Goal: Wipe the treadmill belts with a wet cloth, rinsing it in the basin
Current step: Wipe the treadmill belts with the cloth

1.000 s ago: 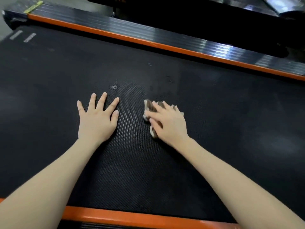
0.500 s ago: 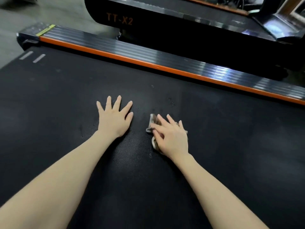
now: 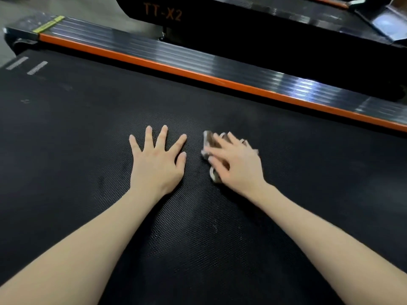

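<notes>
- Right grip [image 3: 237, 164], spread rather than clenched, presses a crumpled cloth [image 3: 208, 139] onto the treadmill belt [image 3: 88, 128], mid-deck, just beside the left grip [image 3: 157, 164].
- Left grip lies released, flat on the belt, bracing.
- Best practice, likely: firm overlapping strokes toward the orange rail [image 3: 198, 74]; rinse once the cloth drags. No basin in view.

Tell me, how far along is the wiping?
Done: unclear; the belt shows no wiped patch. In hand: the right hand presses the cloth mid-belt, the left hand lies flat beside it. Left: likely the rest of this belt and the second treadmill behind.
</notes>
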